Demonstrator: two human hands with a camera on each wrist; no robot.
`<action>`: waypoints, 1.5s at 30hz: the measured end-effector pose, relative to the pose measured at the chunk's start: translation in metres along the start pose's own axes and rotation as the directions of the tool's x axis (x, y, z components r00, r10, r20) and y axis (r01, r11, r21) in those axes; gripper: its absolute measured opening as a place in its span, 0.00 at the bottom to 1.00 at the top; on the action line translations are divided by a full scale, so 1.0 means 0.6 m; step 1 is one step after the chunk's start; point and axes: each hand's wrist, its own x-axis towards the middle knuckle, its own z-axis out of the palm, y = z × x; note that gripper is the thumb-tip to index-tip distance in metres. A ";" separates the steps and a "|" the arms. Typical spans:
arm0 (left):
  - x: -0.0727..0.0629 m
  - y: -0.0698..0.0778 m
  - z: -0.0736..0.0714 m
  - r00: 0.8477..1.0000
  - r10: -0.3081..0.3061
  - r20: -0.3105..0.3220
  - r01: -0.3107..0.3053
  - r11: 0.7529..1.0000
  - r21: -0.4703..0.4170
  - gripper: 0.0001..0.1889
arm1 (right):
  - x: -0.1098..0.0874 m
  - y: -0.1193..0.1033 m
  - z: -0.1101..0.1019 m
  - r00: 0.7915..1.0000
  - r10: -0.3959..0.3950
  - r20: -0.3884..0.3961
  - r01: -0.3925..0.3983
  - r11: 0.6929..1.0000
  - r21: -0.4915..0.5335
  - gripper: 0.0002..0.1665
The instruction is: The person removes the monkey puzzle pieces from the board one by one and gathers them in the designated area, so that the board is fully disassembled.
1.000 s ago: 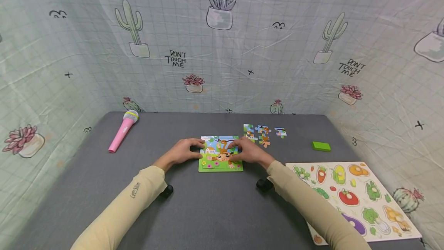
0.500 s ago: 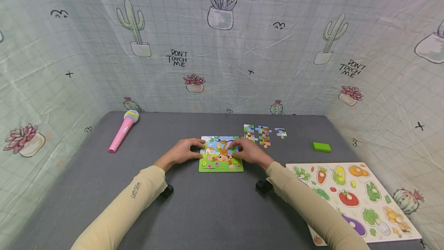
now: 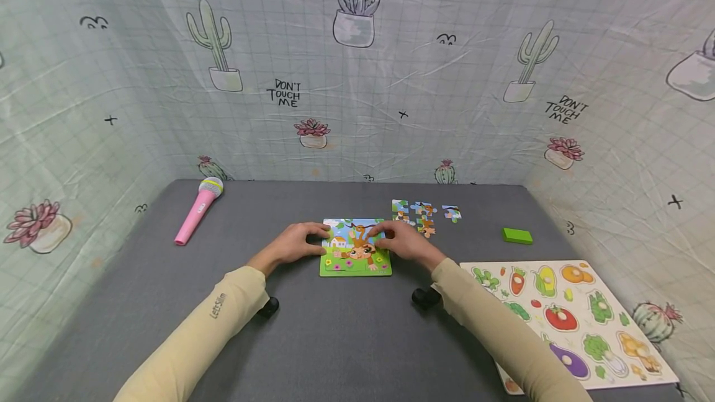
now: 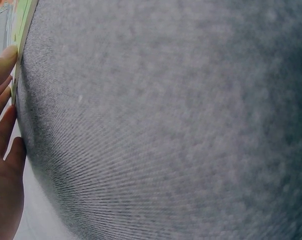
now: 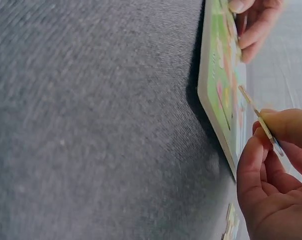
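A jigsaw puzzle board (image 3: 355, 269) with a monkey, a small house and flowers on green lies flat mid-table. My left hand (image 3: 296, 243) rests at its left edge in the head view, thumb and fingertips spread apart along the rim. Over the board's right side, my right hand (image 3: 406, 242) pinches a small thin puzzle piece (image 5: 263, 126) between thumb and fingers. The right wrist view shows this piece edge-on and tilted, raised above the board, so its picture is hidden. Beyond the right hand lie several loose puzzle pieces (image 3: 426, 226), partly overlapped by that hand.
A pink microphone (image 3: 195, 216) lies at the back left. To the right are a green block (image 3: 517, 236) and a large vegetable picture board (image 3: 564, 290), which the right sleeve (image 3: 503, 327) crosses. Printed cloth (image 3: 357, 92) encloses the table's back and sides.
My right hand has shifted slightly to the right and away from me, its thumb moving off the monkey's face and uncovering more of it. The left hand and the board have stayed put.
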 end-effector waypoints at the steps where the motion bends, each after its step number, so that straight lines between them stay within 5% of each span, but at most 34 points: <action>1: 0.000 0.000 0.000 1.000 -0.001 0.000 0.001 1.000 0.000 0.20 | -0.002 0.001 -0.001 1.000 0.013 -0.008 -0.012 1.000 0.025 0.14; 9: -0.001 0.000 -0.001 1.000 0.009 -0.001 -0.009 1.000 0.000 0.20 | -0.020 0.017 -0.022 0.987 0.130 -0.096 -0.111 0.976 0.187 0.16; 19: -0.001 0.000 -0.001 1.000 0.008 0.003 -0.008 1.000 0.000 0.20 | -0.049 0.065 -0.089 0.952 0.243 -0.185 -0.200 0.954 0.224 0.20; 32: 0.000 -0.003 -0.001 1.000 0.008 -0.007 -0.008 1.000 0.015 0.20 | -0.088 0.140 -0.186 0.910 0.394 -0.131 -0.370 0.912 0.178 0.22; 45: 0.000 -0.002 -0.002 1.000 -0.004 0.000 0.004 1.000 0.009 0.21 | -0.094 0.159 -0.196 0.910 0.404 -0.091 -0.386 0.907 0.167 0.23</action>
